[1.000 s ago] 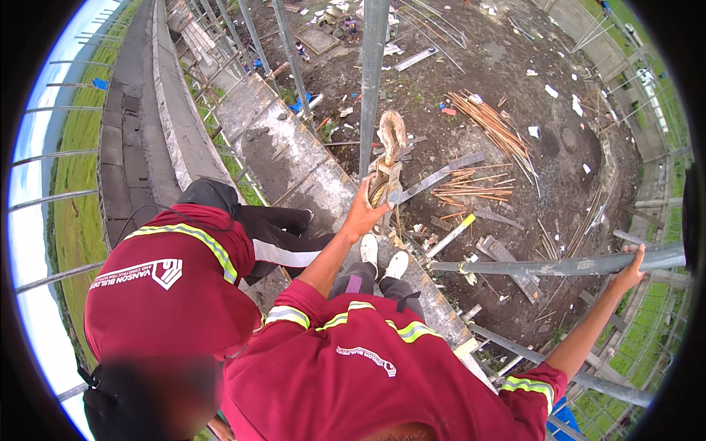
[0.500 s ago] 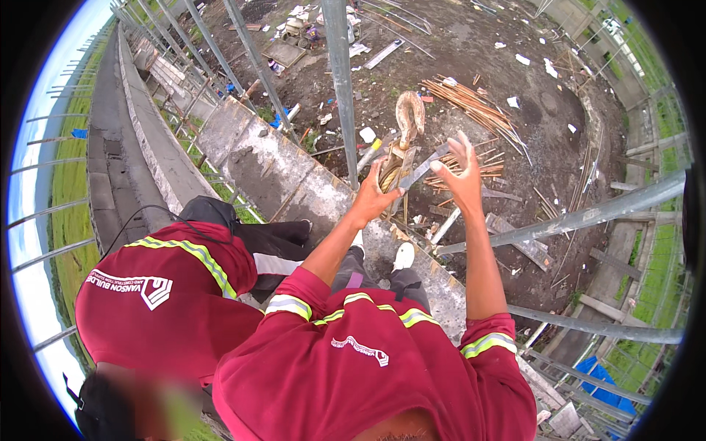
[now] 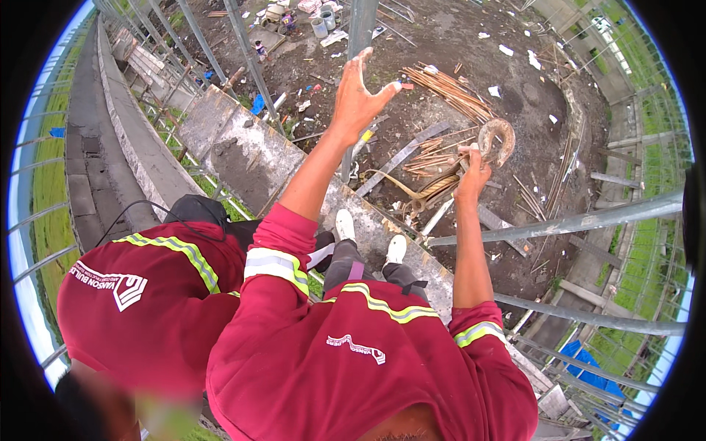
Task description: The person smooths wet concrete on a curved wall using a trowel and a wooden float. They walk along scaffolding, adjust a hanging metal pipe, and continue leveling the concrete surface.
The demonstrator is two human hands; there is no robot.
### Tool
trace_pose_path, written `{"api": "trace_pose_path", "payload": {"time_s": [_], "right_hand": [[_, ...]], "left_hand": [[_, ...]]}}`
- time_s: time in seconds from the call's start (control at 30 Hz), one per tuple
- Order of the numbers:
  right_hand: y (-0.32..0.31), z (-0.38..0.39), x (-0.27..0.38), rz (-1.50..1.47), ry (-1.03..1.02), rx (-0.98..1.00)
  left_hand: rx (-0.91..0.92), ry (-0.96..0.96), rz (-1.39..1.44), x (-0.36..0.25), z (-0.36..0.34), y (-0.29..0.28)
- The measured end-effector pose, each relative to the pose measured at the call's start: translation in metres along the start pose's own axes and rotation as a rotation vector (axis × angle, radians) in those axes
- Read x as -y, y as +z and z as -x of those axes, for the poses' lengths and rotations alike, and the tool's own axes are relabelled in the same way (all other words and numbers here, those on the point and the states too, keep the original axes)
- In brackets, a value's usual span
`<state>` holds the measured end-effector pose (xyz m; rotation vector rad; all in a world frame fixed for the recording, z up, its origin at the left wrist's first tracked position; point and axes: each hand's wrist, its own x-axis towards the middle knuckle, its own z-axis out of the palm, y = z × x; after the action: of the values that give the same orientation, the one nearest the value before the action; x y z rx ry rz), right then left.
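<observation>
My left hand [image 3: 357,101] is raised, with thumb and fingers spread and nothing held between them. In this view its fingertips overlap a grey metal post [image 3: 362,29]; whether they touch it I cannot tell. Farther right, my right hand [image 3: 473,175] is closed at the base of a large, rusty, curved hook [image 3: 497,142]. Part of its grip is hidden behind the fingers. Yellowish rope or cable strands [image 3: 441,187] run from beside that hand down to the left, past the ledge.
My white shoes [image 3: 396,250] stand on a narrow concrete ledge [image 3: 250,151] above a littered dirt ground. A co-worker in a red jacket [image 3: 162,309] bends close at my left. Metal pipes [image 3: 573,220] cross at right. Wooden strips [image 3: 452,92] lie below.
My left hand has moved up and left, away from the rope. My right hand has lowered and closed at the hook. Hook and rope have shifted right.
</observation>
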<state>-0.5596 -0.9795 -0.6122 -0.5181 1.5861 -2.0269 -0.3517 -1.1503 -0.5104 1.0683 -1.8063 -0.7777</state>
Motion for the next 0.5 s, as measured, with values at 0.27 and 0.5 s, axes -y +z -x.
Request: {"api": "trace_pose_path", "payload": {"time_s": [0.27,0.5], "right_hand": [[0.001,-0.045,0.037,0.047,0.066,-0.104],[0.032,-0.086,0.052,0.066,-0.007,-0.089]], "left_hand": [[-0.13,0.176,0.292,0.004,-0.173,0.001],[-0.077,0.018,0.314,-0.006,-0.163,-0.004]]}}
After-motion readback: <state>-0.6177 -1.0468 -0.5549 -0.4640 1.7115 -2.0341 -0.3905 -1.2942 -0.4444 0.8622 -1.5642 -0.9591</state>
